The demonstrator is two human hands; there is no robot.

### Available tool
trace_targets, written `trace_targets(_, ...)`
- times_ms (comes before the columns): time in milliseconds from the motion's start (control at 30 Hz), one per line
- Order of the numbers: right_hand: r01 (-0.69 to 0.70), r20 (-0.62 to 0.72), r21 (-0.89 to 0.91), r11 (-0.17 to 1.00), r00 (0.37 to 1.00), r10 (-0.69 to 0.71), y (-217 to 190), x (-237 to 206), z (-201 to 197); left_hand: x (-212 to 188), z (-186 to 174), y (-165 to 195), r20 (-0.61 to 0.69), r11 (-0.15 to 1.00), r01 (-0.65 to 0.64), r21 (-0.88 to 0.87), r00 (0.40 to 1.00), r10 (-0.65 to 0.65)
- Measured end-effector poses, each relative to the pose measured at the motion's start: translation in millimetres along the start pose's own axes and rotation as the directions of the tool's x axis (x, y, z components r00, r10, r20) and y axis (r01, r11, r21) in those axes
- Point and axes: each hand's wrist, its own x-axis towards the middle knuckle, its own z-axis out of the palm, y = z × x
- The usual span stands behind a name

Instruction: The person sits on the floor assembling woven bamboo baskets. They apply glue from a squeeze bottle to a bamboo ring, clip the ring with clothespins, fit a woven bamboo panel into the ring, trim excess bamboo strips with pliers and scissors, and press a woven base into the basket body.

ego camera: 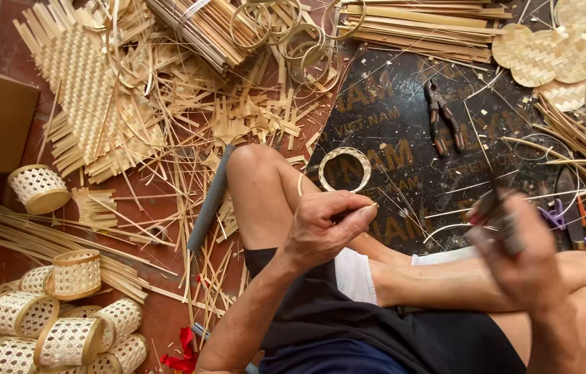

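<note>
The left hand (324,228) pinches a thin bamboo strip (364,207) above the knee while the blurred right hand (518,260) grips a dark knife (504,218); steady, shallow strokes seem wisest.

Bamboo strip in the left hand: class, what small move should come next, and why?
Probably bring the right hand across to the left hand. The left pinches a thin bamboo strip above the knee, while the right holds a blurred, dark-handled tool well apart from it, so tool and strip do not yet meet.
</note>
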Motion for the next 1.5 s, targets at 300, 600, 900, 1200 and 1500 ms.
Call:
trace_targets(300, 0.350, 0.148, -0.421, 0.837, 0.937, -0.317, -69.9, -14.2, 27.4, -5.3, 6.8, 7.6, -0.057, 0.938, -0.274, 0.214, 0.955, 0.292)
trace_targets(600, 0.317, 0.163, -0.355, 0.880, 0.947, -0.276, -74.5, -20.1, 29.0, -3.3, -0.8, 15.1, -0.022, 0.906, -0.352, 0.236, 0.930, 0.367)
trace_targets(900, 0.308, 0.196, -0.296, 0.904, 0.946, -0.258, -71.8, -21.0, 26.6, -3.2, 2.0, 16.1, -0.020, 0.873, -0.419, 0.249, 0.899, 0.437)
trace_targets(1200, 0.363, 0.154, -0.295, 0.884, 0.931, -0.331, -83.7, -15.4, 28.1, -4.2, -2.0, 17.9, -0.005, 0.859, -0.432, 0.276, 0.893, 0.451)
trace_targets(1500, 0.322, 0.215, -0.141, 0.936, 0.933, -0.288, -18.8, -25.5, 42.8, -9.7, -3.9, 11.5, -0.004, 0.860, -0.412, 0.301, 0.901, 0.433)
